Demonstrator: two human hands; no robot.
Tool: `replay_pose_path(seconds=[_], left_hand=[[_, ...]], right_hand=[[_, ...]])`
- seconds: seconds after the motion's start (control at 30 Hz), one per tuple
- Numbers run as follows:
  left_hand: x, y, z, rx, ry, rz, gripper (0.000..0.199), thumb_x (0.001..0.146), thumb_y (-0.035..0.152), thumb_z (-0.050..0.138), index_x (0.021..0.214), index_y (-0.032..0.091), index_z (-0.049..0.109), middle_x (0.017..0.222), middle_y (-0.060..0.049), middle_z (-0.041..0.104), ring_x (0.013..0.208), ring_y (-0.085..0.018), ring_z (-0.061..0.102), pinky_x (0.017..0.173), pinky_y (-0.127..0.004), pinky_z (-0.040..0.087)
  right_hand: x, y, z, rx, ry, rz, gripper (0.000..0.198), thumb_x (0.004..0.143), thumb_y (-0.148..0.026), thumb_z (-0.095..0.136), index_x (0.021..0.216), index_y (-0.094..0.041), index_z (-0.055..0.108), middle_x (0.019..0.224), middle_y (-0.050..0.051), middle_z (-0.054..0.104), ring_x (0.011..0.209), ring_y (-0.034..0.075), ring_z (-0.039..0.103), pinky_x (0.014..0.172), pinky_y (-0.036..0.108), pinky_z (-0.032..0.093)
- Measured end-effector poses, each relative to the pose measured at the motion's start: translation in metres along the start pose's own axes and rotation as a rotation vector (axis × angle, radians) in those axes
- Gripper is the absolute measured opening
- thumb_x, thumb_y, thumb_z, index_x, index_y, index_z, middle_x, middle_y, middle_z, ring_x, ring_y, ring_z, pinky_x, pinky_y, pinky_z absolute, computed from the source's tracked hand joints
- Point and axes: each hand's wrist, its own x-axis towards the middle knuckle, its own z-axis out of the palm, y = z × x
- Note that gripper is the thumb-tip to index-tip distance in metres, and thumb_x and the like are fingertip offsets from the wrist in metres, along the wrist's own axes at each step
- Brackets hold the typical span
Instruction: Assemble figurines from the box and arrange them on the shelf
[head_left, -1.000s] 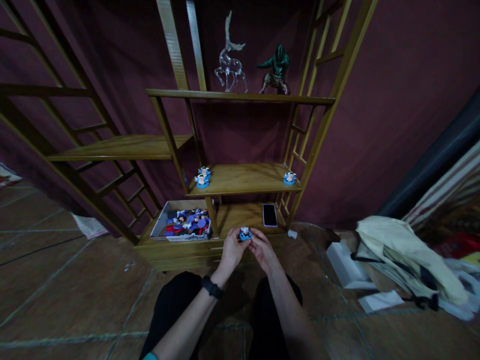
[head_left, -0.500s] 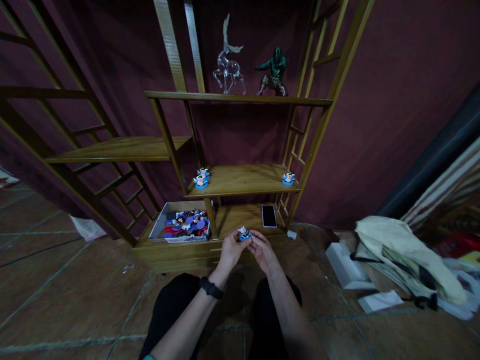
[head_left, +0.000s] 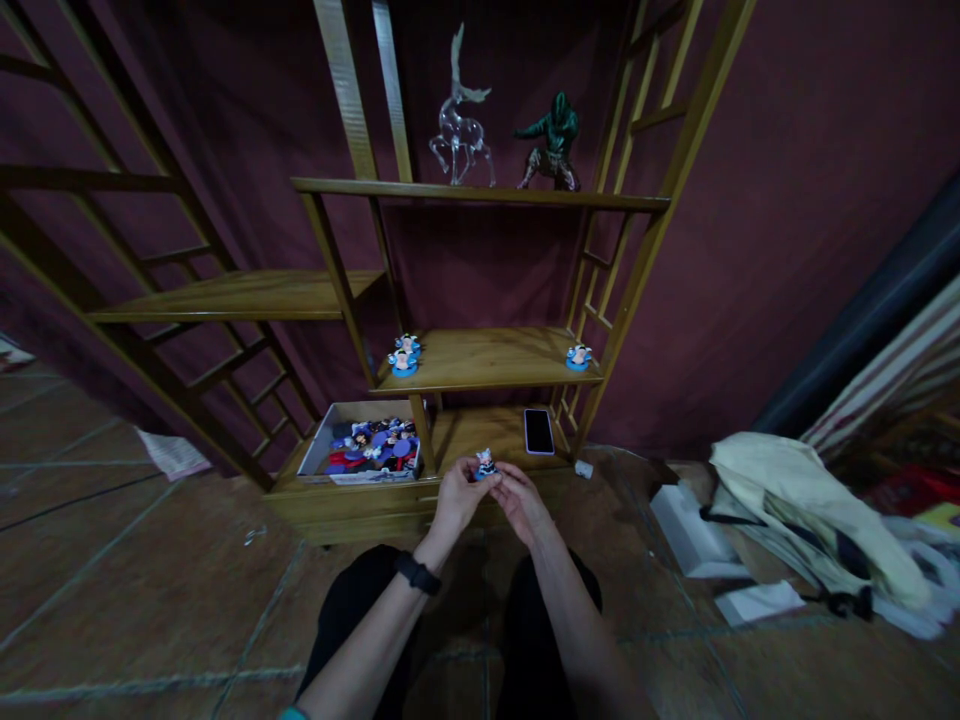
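Note:
A small white and dark figurine on a blue base (head_left: 486, 465) is held between my two hands, in front of the lowest shelf. My left hand (head_left: 457, 493) pinches it from the left, and my right hand (head_left: 520, 493) has its fingertips closed on the right side of its base. On the middle shelf (head_left: 487, 358), two similar blue-based figurines (head_left: 403, 361) stand at the left end, one behind the other. A single figurine (head_left: 578, 357) stands at the right end.
An open box (head_left: 319, 447) of jumbled figurine pieces sits on the bottom left. A phone (head_left: 538, 431) lies on the lowest shelf. Above stand a clear deer (head_left: 463, 135) and a dark green figure (head_left: 555, 140). White boxes (head_left: 694, 532) and a cream cloth bag (head_left: 795, 500) lie on the floor at right.
The figurine between my hands has been turned more upright, and my hands have shifted slightly left. Everything on the shelves stays where it was.

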Motion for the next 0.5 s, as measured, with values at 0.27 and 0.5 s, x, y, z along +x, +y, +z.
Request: replay_pose_path(seconds=[0.27, 0.5], left_hand=[[0.002, -0.011, -0.026, -0.132, -0.035, -0.110, 0.040, 0.051, 0.029, 0.076, 0.086, 0.014, 0.063, 0.077, -0.005, 0.067, 0.068, -0.015, 0.060, 0.069, -0.028, 0.047], [-0.004, -0.022, -0.050, -0.164, -0.031, -0.133, 0.038, 0.052, 0.029, 0.075, 0.087, 0.014, 0.066, 0.073, -0.003, 0.067, 0.065, -0.013, 0.058, 0.069, -0.028, 0.046]], right_hand=[[0.008, 0.020, 0.010, 0.010, 0.005, 0.016, 0.019, 0.062, -0.020, 0.072, 0.079, -0.020, 0.065, 0.091, 0.002, 0.069, 0.091, 0.017, 0.062, 0.089, 0.033, 0.045], [0.009, 0.037, 0.015, -0.055, -0.014, 0.072, 0.025, 0.060, -0.019, 0.073, 0.084, -0.019, 0.065, 0.096, 0.004, 0.068, 0.098, 0.019, 0.060, 0.092, 0.035, 0.043]])
